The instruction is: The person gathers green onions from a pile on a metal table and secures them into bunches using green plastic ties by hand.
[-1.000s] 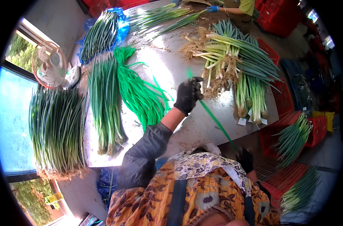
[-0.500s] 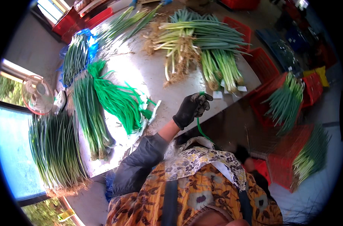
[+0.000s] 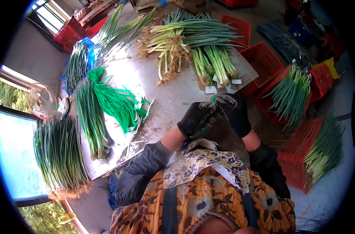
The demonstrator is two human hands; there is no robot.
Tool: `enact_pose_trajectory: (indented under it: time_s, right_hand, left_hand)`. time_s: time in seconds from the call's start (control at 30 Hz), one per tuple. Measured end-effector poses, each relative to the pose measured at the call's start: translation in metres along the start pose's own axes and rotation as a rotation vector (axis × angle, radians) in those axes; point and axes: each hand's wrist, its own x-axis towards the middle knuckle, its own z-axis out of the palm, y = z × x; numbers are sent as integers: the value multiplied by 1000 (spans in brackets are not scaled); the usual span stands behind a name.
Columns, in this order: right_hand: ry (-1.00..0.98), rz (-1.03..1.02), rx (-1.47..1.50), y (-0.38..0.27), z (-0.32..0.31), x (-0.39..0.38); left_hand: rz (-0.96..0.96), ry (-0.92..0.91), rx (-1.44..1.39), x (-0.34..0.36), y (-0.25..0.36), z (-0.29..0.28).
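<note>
Close together at the near edge of the table, my two black-gloved hands meet in front of my chest. A thin green plastic strip [image 3: 214,98] shows between the fingertips, and a short piece of it hangs under the left palm. My left hand [image 3: 195,118] is closed on the strip. My right hand [image 3: 236,113] pinches it from the other side with bent fingers. Beyond them lie tied spring onion bundles [image 3: 219,64] with white tags [image 3: 211,89] at their root ends. A bunch of green plastic strips [image 3: 117,103] is spread on the table to the left.
Loose spring onions with roots [image 3: 173,50] are heaped on the table [image 3: 146,74]. More bundles [image 3: 60,154] stand at the left, near a fan [image 3: 42,100]. Red crates [image 3: 292,158] holding spring onions line the right side. A blue-gloved hand [image 3: 162,3] shows at the far edge.
My right hand has come up from low on the right to meet my left at the green strip. The left hand has dropped slightly nearer, and the view has shifted a little.
</note>
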Motion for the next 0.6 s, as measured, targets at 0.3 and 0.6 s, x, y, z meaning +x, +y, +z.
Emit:
enact_pose_trajectory:
  time_s: [0.3, 0.6]
  right_hand:
    - [-237, -76, -143, 41, -18, -87]
    - [-410, 209, 273, 31, -78, -27]
  left_hand:
    - [48, 437, 127, 27, -5, 8]
    - [535, -69, 855, 24, 29, 57]
